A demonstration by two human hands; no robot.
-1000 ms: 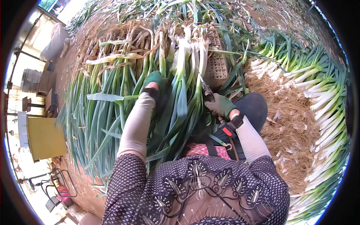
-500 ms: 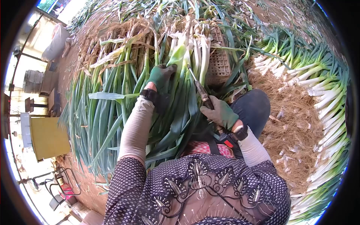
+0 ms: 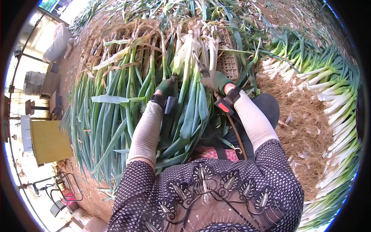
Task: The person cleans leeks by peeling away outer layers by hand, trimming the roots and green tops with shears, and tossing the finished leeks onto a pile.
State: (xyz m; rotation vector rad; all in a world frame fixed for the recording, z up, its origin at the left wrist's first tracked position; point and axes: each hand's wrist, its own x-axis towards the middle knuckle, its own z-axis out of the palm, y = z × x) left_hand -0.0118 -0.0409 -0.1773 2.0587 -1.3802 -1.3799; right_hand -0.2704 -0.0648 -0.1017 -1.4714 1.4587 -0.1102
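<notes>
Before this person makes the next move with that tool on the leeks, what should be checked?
1. Left hand has a closed grip on the leeks: ok.
2. Right hand is closed around the tool: ok.
3. Tool tip is apart from the left hand: ok, a gap shows between them.
4. Cord running down from the right wrist is free of the leaves: cannot tell.
5. Tool tip is in working condition: cannot tell, too small to see.
</notes>
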